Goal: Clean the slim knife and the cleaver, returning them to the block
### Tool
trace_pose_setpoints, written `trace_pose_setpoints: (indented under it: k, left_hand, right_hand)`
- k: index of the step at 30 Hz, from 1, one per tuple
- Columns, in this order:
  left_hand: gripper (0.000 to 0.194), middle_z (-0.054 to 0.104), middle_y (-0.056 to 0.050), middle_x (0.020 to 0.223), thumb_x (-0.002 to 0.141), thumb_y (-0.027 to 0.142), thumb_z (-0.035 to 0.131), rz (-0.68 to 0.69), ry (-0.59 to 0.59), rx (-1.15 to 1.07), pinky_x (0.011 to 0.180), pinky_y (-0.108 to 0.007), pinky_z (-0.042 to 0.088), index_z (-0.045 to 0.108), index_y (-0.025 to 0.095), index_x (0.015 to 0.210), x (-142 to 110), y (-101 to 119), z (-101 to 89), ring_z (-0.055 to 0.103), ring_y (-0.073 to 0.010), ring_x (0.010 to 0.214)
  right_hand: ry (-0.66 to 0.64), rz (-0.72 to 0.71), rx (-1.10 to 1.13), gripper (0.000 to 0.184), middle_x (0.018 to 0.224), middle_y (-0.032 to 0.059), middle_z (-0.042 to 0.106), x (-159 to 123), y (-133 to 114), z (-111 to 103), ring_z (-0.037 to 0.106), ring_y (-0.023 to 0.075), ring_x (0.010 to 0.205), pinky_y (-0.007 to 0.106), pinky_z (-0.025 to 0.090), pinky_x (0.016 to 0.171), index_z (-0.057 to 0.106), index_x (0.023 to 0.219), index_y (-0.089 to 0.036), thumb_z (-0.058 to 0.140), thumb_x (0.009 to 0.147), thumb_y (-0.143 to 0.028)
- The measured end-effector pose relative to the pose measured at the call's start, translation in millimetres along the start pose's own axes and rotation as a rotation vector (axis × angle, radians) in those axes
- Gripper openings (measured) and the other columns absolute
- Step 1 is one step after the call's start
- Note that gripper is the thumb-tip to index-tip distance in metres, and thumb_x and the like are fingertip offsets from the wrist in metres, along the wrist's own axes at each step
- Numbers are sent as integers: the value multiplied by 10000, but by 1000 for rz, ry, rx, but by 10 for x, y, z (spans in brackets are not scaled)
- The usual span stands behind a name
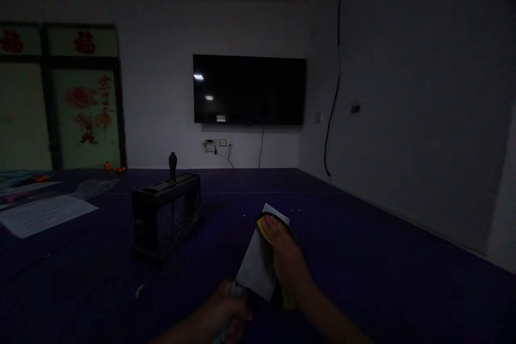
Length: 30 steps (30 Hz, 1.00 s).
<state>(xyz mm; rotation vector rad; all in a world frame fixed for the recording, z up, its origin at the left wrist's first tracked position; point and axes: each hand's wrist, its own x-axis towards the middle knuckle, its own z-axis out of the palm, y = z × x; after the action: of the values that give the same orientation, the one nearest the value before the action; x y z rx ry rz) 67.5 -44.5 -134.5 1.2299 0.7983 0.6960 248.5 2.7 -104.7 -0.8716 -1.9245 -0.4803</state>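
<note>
Low in the middle of the view, my left hand (228, 309) is closed around the handle of a cleaver (255, 266). Its broad pale blade points up and away from me, tilted. My right hand (285, 247) presses a yellow and dark cloth (263, 230) against the upper right part of the blade. The fingers are bent over the cloth, and the blade tip shows beyond it. To the left of both hands, a black knife block (167, 217) stands on the dark blue surface, with one dark handle (172, 165) sticking up from its top.
Printed sheets (48, 212) and clear plastic (94, 188) lie on the blue tabletop (226, 247) at the left. A white scrap (139, 291) is in front of the block. Beyond are a wall-mounted TV (250, 91), a hanging cable (332, 113) and a door (86, 113).
</note>
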Motion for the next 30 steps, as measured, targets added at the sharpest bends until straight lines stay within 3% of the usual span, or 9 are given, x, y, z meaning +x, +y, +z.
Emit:
trace_pose_setpoints:
  k: [4, 11, 15, 18, 25, 30]
  left_hand:
    - [208, 332, 66, 229, 499, 262, 576, 2, -35, -4, 248, -168, 178, 373, 221, 502, -64, 73, 27, 271, -75, 190]
    - [162, 323, 92, 261, 520, 215, 567, 19, -27, -50, 241, -152, 135, 413, 188, 475, -178, 137, 75, 274, -65, 180]
    - [232, 326, 73, 258, 533, 206, 578, -5, -55, 3, 257, -150, 151, 386, 176, 407, -191, 145, 74, 284, -53, 191]
    - [212, 344, 73, 267, 529, 193, 595, 0, -12, -8, 267, -147, 152, 405, 173, 438, -199, 144, 68, 290, -48, 204]
    - [123, 322, 55, 224, 471, 236, 527, -15, 31, -108, 246, -151, 153, 419, 187, 438, -114, 90, 7, 274, -76, 180]
    - [277, 299, 49, 231, 510, 310, 533, 13, 46, -220, 209, -172, 169, 349, 196, 336, -41, 16, -90, 245, -70, 178]
  right_hand:
    - [50, 67, -19, 754, 1436, 18, 370, 22, 141, -31, 324, 160, 1316, 433, 368, 1062, 214, 1428, -270, 254, 748, 53]
    - [76, 86, -71, 731, 1420, 35, 395, 15, 134, -40, 325, 171, 1316, 455, 344, 1073, 229, 1427, -257, 240, 765, 53]
    - [130, 89, -69, 694, 1402, 34, 422, 32, 197, -72, 377, 182, 1288, 461, 367, 1056, 257, 1420, -261, 257, 789, 28]
    - [138, 77, -75, 702, 1422, 27, 392, 23, 172, -57, 365, 182, 1295, 462, 369, 1054, 230, 1426, -268, 249, 791, 32]
    - [-87, -70, -31, 737, 1461, 33, 319, -126, -277, 94, 284, 174, 1334, 406, 379, 1054, 172, 1439, -220, 267, 758, 47]
    - [-357, -109, 47, 762, 1470, 0, 287, -189, -547, 88, 262, 164, 1341, 381, 331, 1083, 243, 1425, -220, 323, 715, 45]
